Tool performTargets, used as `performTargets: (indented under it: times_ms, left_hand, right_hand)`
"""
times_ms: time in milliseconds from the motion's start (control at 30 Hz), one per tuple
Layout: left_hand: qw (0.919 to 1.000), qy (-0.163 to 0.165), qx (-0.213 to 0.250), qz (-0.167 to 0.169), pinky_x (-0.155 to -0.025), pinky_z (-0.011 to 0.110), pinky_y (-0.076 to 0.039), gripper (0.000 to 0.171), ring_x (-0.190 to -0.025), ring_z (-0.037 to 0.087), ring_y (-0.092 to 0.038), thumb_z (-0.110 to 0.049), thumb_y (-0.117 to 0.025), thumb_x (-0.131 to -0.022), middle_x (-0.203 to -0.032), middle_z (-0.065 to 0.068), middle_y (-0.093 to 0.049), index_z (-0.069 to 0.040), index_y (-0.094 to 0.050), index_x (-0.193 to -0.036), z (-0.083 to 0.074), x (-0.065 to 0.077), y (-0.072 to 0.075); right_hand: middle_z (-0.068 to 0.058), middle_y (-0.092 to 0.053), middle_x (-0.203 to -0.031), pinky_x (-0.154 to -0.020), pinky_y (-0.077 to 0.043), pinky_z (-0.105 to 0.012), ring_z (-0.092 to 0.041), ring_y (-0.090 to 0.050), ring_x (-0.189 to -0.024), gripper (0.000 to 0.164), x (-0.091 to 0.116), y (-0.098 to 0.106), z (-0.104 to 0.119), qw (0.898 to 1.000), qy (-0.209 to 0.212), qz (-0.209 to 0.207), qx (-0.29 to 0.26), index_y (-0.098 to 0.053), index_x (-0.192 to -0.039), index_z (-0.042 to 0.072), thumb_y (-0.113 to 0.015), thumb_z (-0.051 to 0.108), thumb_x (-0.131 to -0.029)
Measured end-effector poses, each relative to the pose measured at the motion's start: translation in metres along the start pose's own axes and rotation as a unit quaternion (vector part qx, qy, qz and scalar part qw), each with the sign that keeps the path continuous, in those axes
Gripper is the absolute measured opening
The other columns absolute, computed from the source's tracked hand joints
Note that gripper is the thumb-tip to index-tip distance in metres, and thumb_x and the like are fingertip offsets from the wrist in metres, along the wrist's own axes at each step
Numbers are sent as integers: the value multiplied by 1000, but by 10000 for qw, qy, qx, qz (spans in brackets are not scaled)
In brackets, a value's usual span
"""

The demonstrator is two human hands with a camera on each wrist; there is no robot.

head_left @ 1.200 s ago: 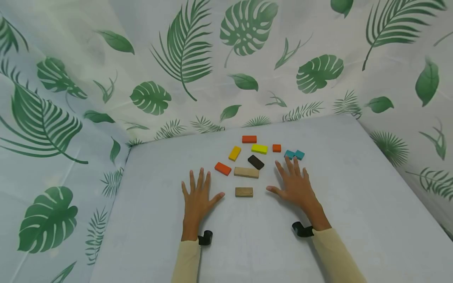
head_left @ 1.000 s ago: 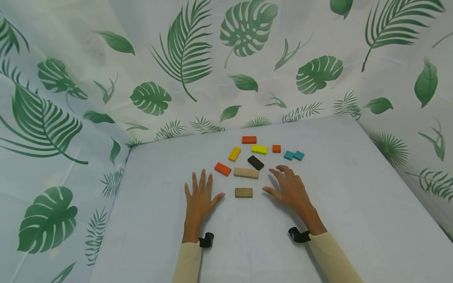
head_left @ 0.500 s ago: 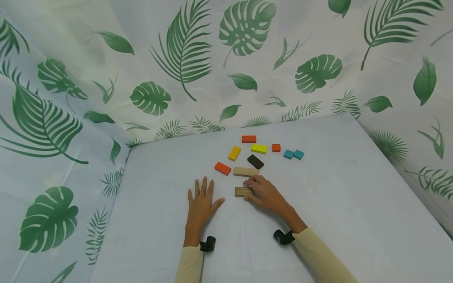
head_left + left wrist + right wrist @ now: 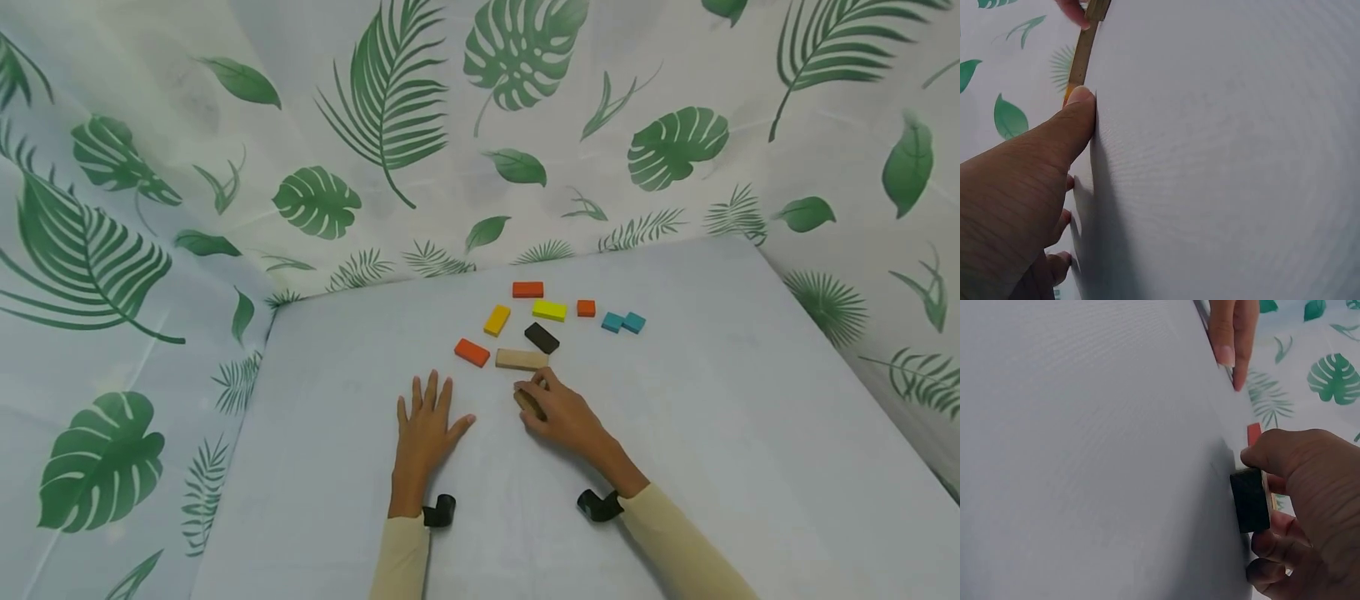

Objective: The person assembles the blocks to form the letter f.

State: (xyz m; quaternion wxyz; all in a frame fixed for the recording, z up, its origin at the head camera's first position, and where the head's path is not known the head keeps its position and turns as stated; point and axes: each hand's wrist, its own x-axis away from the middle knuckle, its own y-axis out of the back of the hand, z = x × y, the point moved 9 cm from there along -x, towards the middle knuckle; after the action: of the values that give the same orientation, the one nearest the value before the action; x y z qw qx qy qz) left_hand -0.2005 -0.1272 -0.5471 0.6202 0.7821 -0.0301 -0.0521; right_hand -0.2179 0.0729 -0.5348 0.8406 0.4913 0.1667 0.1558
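My right hand (image 4: 564, 417) pinches a short brown wooden block (image 4: 529, 403) between thumb and fingers, just in front of a longer pale wooden block (image 4: 521, 359). From the right wrist view, the end face of the held block (image 4: 1250, 500) looks dark, with the thumb on one side and fingers on the other. My left hand (image 4: 426, 437) lies flat with fingers spread on the white table, left of the held block. Beyond its fingertips is an orange-red block (image 4: 472, 352). A black block (image 4: 542, 338) lies behind the long pale one.
Farther back lie an amber block (image 4: 497, 320), a lime-yellow block (image 4: 550, 311), a red block (image 4: 528, 290), a small red-orange block (image 4: 586, 308) and two blue blocks (image 4: 633, 322). A leaf-printed curtain (image 4: 420, 200) borders the white table (image 4: 337, 467).
My right hand has come in from the right, closed on the short brown wooden block and turned it from its flat, sideways lie. My left hand has slid slightly toward me.
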Motion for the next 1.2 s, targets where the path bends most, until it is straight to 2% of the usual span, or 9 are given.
performTargets:
  times_ms: [167, 300, 400, 600, 867, 1033, 1200]
  left_hand:
    - [9999, 93, 133, 21, -114, 66, -19, 79, -149, 40, -18, -62, -52, -92, -162, 12, -25, -14, -35, -152, -3, -5, 2]
    - [9996, 147, 215, -48, -113, 66, -19, 78, -149, 40, -18, -60, -54, -92, -161, 12, -26, -14, -36, -152, -5, -8, 5]
    - [9995, 164, 273, -89, -113, 66, -20, 78, -149, 41, -19, -60, -55, -92, -161, 13, -26, -14, -37, -152, -3, -9, 7]
    - [9996, 12, 255, -156, -112, 67, -20, 78, -148, 42, -20, -61, -55, -91, -161, 13, -26, -14, -38, -151, 1, -12, 11]
    - [9997, 10, 252, 32, -113, 66, -18, 77, -149, 41, -19, -59, -58, -91, -161, 13, -26, -14, -39, -151, 11, -3, 11]
    - [9998, -4, 182, 36, -114, 65, -18, 76, -149, 40, -19, -58, -58, -91, -161, 12, -26, -15, -39, -151, 15, -2, 8]
    - [9993, -23, 314, 175, -115, 65, -16, 78, -150, 40, -16, -60, -56, -91, -162, 12, -23, -15, -37, -152, 13, -4, 4]
  right_hand:
    - [-10, -46, -137, -86, -54, -39, -20, -58, -102, 66, 0, 6, -7, 9978, 26, 618, -220, -53, -140, 13, -75, 42, -85]
    - [-12, -46, -141, -94, -51, -44, -24, -55, -115, 73, -1, 14, -7, 9926, 320, 1017, -589, -47, -143, 6, -79, 32, -83]
    - [-13, -50, -137, -92, -52, -38, -22, -56, -112, 68, -4, 18, -6, 9905, 548, 1009, -760, -50, -140, 4, -80, 25, -82]
    - [-3, -55, -122, -73, -48, -20, -7, -52, -86, 64, 3, 14, 1, 9906, 729, 737, -891, -57, -131, 9, -84, 29, -77]
    - [5, -53, -113, -70, -42, -19, -4, -46, -85, 65, 24, -4, 16, 9924, 533, 629, -909, -57, -127, 17, -85, 41, -73]
    - [10, -52, -111, -71, -39, -20, -2, -45, -85, 66, 33, -9, 21, 9933, 337, 674, -881, -58, -126, 21, -84, 48, -71]
    - [13, -52, -109, -72, -38, -21, -1, -46, -85, 68, 42, -9, 21, 9936, 236, 688, -869, -58, -126, 22, -84, 50, -69]
